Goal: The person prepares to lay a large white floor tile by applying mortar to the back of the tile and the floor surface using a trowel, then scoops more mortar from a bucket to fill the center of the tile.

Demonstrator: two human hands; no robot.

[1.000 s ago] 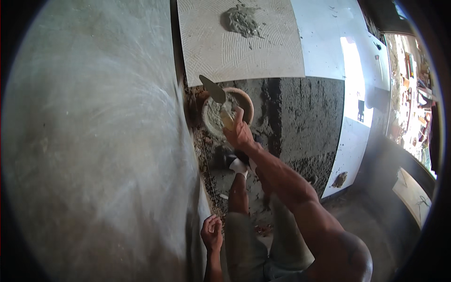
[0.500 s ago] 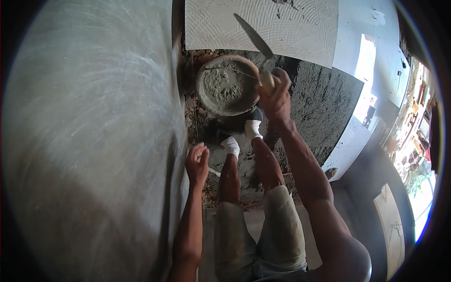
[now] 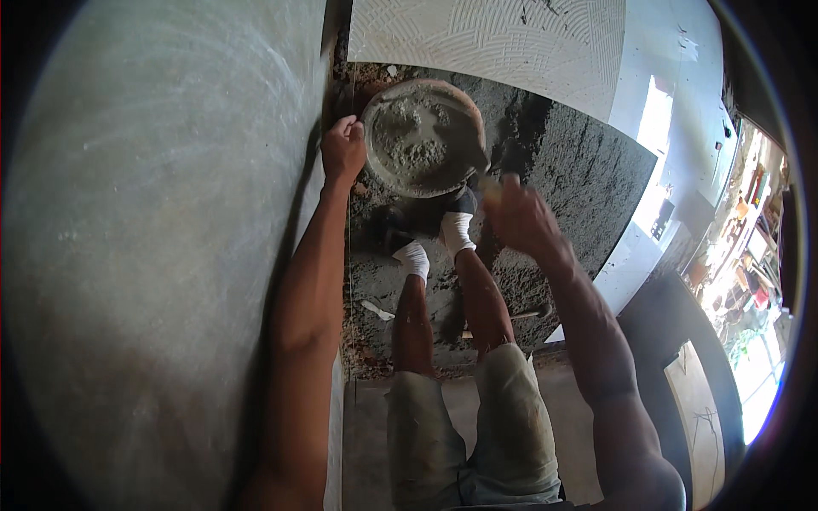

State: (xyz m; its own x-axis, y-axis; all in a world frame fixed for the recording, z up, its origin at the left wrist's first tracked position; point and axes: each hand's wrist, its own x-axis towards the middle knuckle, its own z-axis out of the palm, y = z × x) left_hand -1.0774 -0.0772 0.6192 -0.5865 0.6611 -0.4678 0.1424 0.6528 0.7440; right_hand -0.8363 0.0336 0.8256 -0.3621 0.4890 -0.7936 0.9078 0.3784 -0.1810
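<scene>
A round basin (image 3: pixel 482 128) of wet grey mortar (image 3: pixel 417 140) stands on the floor ahead of my feet. At its left rim, beside the wall, my left hand (image 3: pixel 343 156) is closed, fingers curled against the edge. My right hand (image 3: pixel 524 217), blurred by motion, grips the pale handle of a trowel (image 3: pixel 482 162) just right of the basin. Its blade is hard to make out; it points toward the basin's lower right rim.
A smooth grey wall (image 3: pixel 170 213) rises close on my left. Dark mortar (image 3: pixel 579 162) covers the floor to the right. Beyond lie a pale panel with combed ridges (image 3: pixel 494 43) and glossy white tiles (image 3: pixel 669 51). A thin-handled tool (image 3: pixel 524 317) lies by my right leg.
My left hand has moved forward from beside my leg to the basin's left rim. The trowel has come down and back from above the basin, its blade no longer raised.
</scene>
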